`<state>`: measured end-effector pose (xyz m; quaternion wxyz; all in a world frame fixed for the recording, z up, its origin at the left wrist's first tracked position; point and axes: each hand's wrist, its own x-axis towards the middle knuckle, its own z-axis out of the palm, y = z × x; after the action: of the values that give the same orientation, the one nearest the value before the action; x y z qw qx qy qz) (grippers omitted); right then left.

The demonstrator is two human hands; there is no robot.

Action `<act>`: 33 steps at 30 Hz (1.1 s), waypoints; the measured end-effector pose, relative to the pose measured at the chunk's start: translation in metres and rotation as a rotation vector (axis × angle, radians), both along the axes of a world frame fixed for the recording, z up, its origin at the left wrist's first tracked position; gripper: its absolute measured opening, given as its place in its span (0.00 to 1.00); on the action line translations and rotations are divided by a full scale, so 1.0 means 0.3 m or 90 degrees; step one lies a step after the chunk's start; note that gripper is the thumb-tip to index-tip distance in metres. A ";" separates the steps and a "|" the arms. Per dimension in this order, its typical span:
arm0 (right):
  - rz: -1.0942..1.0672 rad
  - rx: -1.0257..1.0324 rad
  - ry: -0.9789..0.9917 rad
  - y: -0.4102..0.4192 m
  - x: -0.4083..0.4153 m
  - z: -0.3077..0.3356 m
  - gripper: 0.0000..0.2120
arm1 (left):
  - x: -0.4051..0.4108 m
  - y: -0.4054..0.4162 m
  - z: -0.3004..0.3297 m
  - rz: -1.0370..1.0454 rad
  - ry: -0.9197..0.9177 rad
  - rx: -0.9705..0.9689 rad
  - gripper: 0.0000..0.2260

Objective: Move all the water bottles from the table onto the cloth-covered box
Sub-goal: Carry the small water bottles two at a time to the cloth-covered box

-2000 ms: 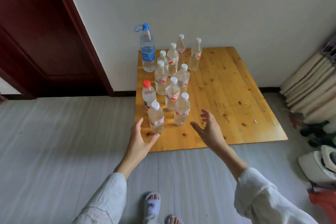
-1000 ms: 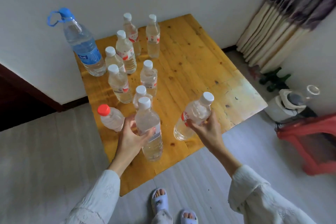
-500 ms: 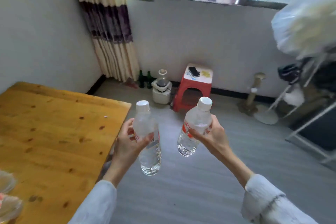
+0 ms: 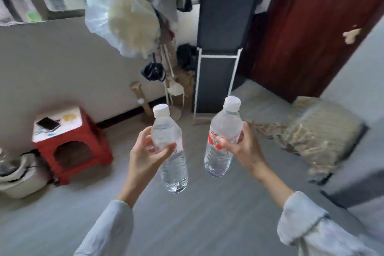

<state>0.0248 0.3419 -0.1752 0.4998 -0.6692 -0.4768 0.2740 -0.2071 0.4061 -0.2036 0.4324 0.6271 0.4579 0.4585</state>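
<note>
Out in front of us in the head view, we've got one bottle in each hand, both carried in the air over the grey floor (image 4: 187, 214). Our left hand (image 4: 145, 157) is wrapped around the middle of the left bottle (image 4: 169, 149), thumb across the front, fingers curled behind, right about where the label sits. Our right hand (image 4: 241, 147) is clamped on the right bottle (image 4: 223, 137) the same way, fingers over the red-and-white label band, with the base hanging below the palm and the white cap above it. Both bottles stand roughly upright, the right one leaning a touch toward the left hand.

Handling-wise, these look like small thin-walled plastic bottles full of clear water, so we'd guess they're light enough for one hand each but a bit squishy if we squeeze hard. The ribbed lower half probably flexes most; the label waist feels like the sensible place to hold, and that's where we are. Caps are on, so spills shouldn't be a worry. Smooth plastic could slip if damp, can't tell from here.

Ahead and to the right of our right hand sits the cloth-covered box (image 4: 324, 131), draped in a patterned beige cloth, well apart from the bottles. Off past our left hand there's a red stool (image 4: 83, 147) with a phone (image 4: 48, 123) on top. No table in sight.
</note>
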 end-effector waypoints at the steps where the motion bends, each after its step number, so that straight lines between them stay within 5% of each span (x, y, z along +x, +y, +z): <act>1: -0.036 0.008 0.006 -0.004 0.081 0.005 0.26 | 0.095 0.039 0.011 -0.038 0.004 0.004 0.22; 15: -0.421 0.063 0.006 0.130 1.122 0.035 0.25 | 1.403 0.580 0.070 -0.426 -0.013 0.013 0.27; 33: -0.573 0.007 0.048 0.292 2.546 -0.131 0.22 | 2.985 0.848 -0.117 -0.549 0.100 0.006 0.25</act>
<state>0.7885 0.4295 -0.2145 0.5898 -0.7968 -0.1211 0.0507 0.6884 0.6604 -0.2386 0.5455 0.7957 0.1832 0.1890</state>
